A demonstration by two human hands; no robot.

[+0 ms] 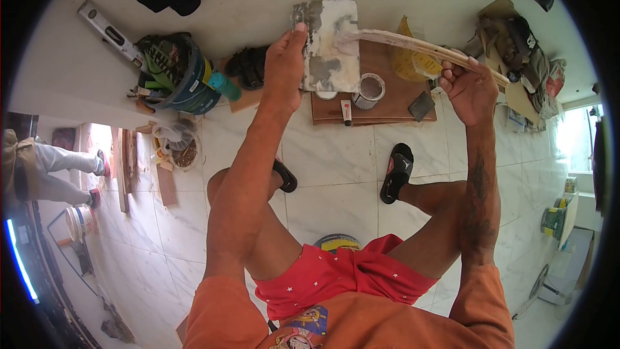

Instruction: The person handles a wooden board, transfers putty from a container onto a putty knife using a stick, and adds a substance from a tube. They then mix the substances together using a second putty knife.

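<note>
Smeared grey-and-white rectangular board (330, 68) is being gripped by the left hand (284, 64); the right hand (470, 90) is grasping a long pale wooden stick (420, 45).

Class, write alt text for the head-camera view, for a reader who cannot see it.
A seated person's left hand holds a smeared rectangular plate; the right hand holds a long wooden stick, its far end at the plate. Nearby, an open can and a small tube rest on a brown board on a tiled floor.
</note>
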